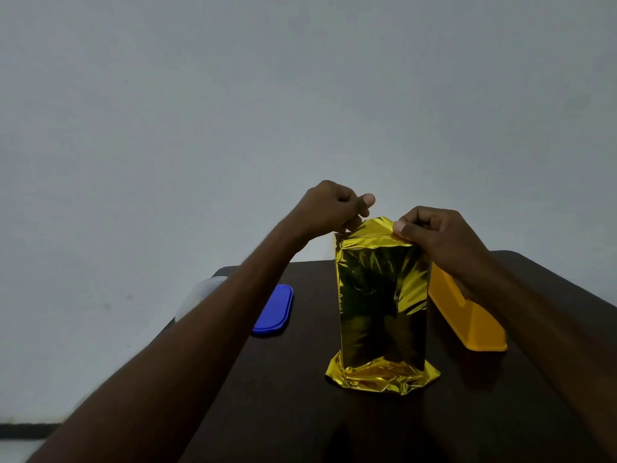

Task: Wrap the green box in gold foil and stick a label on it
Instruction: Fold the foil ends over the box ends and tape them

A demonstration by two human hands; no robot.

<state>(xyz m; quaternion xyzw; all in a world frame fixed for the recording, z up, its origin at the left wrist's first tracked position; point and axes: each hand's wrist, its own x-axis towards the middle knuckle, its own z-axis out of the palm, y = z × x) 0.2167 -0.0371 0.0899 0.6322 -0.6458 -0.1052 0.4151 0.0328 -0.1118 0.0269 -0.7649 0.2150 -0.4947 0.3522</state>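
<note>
A tall box stands upright on the dark table (300,396), fully covered in shiny gold foil (380,302); none of its green shows. Loose foil crumples outward around its base. At the top left corner my left hand (330,208) pinches the foil with curled fingers. My right hand (430,228) pinches the foil's top right corner between thumb and fingers. Both forearms reach in from the near edge. No label is visible.
A blue oblong lid (275,310) lies flat left of the box. An orange plastic container (467,322) sits right of it, partly under my right forearm. A pale translucent object (200,292) shows at the table's left edge. A grey wall lies behind.
</note>
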